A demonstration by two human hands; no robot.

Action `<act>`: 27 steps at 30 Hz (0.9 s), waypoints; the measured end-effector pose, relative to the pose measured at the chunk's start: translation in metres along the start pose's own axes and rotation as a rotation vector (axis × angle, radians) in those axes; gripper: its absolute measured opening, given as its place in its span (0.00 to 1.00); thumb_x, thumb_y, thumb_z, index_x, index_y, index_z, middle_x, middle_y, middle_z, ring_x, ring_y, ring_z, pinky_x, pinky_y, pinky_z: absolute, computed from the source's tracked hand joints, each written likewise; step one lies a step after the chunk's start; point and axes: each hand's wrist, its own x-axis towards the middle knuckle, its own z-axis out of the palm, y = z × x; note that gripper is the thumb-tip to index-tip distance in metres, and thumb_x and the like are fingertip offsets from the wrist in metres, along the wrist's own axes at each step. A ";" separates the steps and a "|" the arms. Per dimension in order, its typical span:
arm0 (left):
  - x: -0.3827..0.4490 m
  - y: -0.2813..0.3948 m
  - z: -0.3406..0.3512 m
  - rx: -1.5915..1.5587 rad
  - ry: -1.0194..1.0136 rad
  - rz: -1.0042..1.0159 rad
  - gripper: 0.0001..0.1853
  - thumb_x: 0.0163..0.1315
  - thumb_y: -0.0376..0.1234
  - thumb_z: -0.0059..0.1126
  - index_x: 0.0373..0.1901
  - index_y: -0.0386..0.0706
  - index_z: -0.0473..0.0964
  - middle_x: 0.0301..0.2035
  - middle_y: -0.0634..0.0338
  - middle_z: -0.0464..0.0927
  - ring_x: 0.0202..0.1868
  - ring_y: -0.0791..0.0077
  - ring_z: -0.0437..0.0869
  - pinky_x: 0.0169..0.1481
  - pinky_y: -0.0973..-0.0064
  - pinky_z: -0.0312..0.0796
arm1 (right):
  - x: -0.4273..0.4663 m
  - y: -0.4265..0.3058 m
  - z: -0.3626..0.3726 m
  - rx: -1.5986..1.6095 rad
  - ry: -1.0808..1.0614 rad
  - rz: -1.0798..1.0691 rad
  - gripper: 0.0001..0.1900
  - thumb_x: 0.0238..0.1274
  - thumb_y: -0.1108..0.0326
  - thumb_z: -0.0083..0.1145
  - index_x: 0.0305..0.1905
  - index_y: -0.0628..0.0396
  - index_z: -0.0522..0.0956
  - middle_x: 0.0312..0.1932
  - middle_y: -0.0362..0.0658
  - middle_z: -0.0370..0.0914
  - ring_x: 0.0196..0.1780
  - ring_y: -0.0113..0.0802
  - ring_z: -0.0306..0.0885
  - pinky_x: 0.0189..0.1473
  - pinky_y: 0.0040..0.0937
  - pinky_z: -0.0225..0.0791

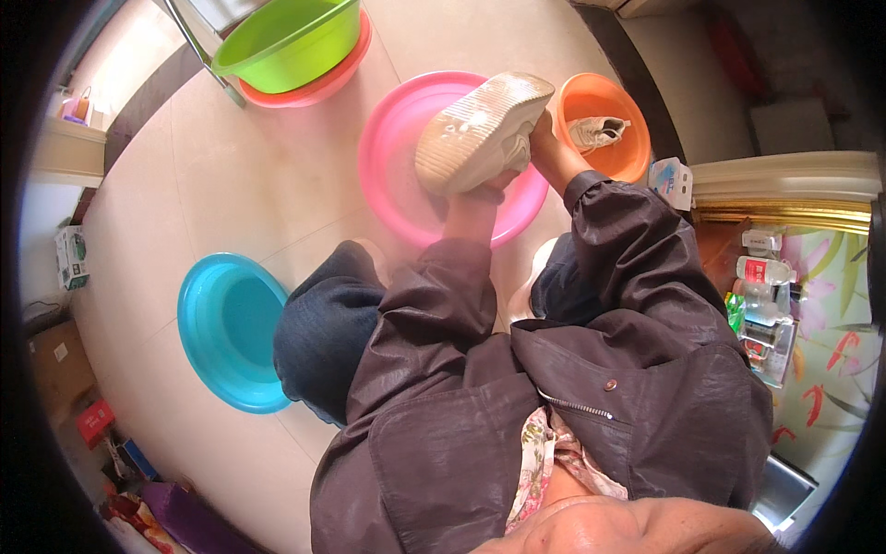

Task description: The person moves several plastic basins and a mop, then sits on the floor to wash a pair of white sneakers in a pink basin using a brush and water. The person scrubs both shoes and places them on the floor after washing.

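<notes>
A white shoe (477, 131) is tilted on its side above a pink basin (372, 166), with its ribbed, pale sole turned towards me. The sole looks wet and shiny. My left hand (493, 190) grips the near side of the shoe, its fingers partly hidden. On the right side, my right hand (545, 138) holds the upper; most of its fingers are behind the shoe. Just right of the pink basin stands an orange basin (641, 138), where another white shoe (588, 131) with laces lies.
A blue basin (192, 332) stands by my left knee. Farther off, a green basin (297, 59) sits in a red basin (311, 97) beside a metal leg (194, 45). A white package (671, 181) lies right of the orange basin. Bottles (761, 270) stand at far right.
</notes>
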 end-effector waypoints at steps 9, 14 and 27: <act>-0.001 0.011 0.003 -0.017 -0.003 0.020 0.23 0.68 0.47 0.38 0.56 0.44 0.69 0.54 0.57 0.75 0.54 0.61 0.75 0.60 0.60 0.66 | -0.005 0.007 0.028 0.043 0.102 -0.003 0.17 0.71 0.61 0.39 0.51 0.61 0.73 0.46 0.48 0.77 0.44 0.38 0.78 0.45 0.36 0.73; -0.004 0.018 0.005 -0.013 0.014 0.031 0.23 0.68 0.46 0.38 0.56 0.44 0.70 0.53 0.57 0.75 0.53 0.61 0.76 0.60 0.61 0.67 | -0.006 0.011 0.030 -0.133 0.093 -0.109 0.16 0.69 0.62 0.41 0.48 0.61 0.75 0.43 0.48 0.78 0.42 0.38 0.78 0.46 0.36 0.73; 0.002 0.047 -0.014 -0.072 -0.097 0.119 0.22 0.68 0.46 0.38 0.55 0.43 0.70 0.52 0.56 0.76 0.51 0.61 0.78 0.57 0.61 0.70 | 0.000 0.021 -0.006 -1.487 -0.044 0.217 0.25 0.59 0.59 0.51 0.55 0.69 0.71 0.55 0.59 0.71 0.58 0.49 0.71 0.60 0.43 0.64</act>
